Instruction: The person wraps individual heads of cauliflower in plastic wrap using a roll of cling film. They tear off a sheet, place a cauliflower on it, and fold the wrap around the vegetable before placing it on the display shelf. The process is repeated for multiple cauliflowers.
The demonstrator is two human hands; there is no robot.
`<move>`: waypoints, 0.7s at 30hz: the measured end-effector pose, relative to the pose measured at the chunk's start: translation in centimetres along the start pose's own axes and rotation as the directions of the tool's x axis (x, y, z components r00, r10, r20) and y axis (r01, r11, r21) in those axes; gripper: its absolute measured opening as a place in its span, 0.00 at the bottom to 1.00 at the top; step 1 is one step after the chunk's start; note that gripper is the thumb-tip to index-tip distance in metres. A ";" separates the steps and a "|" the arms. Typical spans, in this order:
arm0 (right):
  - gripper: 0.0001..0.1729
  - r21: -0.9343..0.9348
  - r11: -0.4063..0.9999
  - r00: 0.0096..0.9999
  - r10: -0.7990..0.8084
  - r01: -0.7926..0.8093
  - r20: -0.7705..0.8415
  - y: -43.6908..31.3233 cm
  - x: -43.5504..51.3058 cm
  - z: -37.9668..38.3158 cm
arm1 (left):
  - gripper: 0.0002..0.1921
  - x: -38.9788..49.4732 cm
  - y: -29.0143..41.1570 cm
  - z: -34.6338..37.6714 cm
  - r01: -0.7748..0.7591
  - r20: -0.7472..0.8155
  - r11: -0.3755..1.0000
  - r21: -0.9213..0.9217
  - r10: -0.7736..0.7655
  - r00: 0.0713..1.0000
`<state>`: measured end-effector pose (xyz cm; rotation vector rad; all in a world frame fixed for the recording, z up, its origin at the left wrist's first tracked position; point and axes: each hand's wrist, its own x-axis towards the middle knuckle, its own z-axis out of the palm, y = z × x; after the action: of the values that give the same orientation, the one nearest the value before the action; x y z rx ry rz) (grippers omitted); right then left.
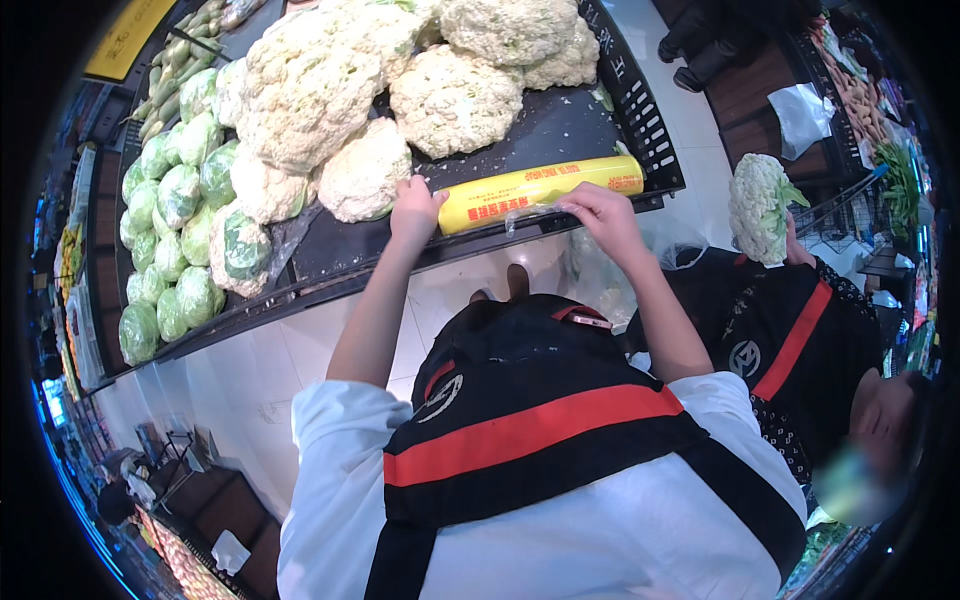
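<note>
A yellow-wrapped roll of cling film (pixel 540 187) bearing red writing lies along the near edge of the black display tray (pixel 330 251). My left hand (pixel 415 210) holds the roll's left end, its thumb against the end and some fingertips hidden. With thumb and fingers, my right hand (pixel 604 217) pinches the loose edge of clear film at the front of the roll, towards its right. Just left of my left hand sits a cauliflower head (pixel 367 172). Another cauliflower head (pixel 457 101) lies beyond the roll.
Stacked cauliflowers (pixel 315 82) and film-wrapped cabbages (pixel 180 195) occupy the tray's left and back. Its slotted black wall (pixel 637 97) rises at the right. Close on my right, a co-worker in a black apron (pixel 750 330) holds up a cauliflower (pixel 761 210). Clear plastic bags (pixel 600 262) hang below the tray edge.
</note>
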<state>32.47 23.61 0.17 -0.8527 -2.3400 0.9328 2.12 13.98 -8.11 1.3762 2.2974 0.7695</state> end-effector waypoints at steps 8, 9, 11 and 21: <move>0.09 0.208 0.977 0.998 -0.044 0.054 -0.053 1.4 -1.3 -0.1 | 0.33 -11.2 11.9 -2.1 0.642 0.566 0.340 -0.687 -0.304 0.766; 0.09 0.194 0.977 0.996 -0.078 0.087 -0.053 1.5 -1.4 -0.2 | 0.34 -10.9 12.3 -1.8 0.718 0.646 0.205 -0.665 -0.325 0.691; 0.09 0.180 0.971 0.988 -0.149 0.155 -0.045 1.8 -1.4 -0.5 | 0.37 -9.7 12.5 -0.9 0.803 0.788 -0.068 -0.591 -0.262 0.557; 0.09 0.183 0.950 0.964 -0.234 0.255 -0.129 3.3 -4.6 -2.7 | 0.20 -14.9 7.2 -2.8 0.365 0.359 -0.056 -0.929 -0.372 0.856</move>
<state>38.54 23.52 -1.38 -0.5054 -2.1576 0.9682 12.46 2.77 -1.12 -0.0085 1.2096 1.6510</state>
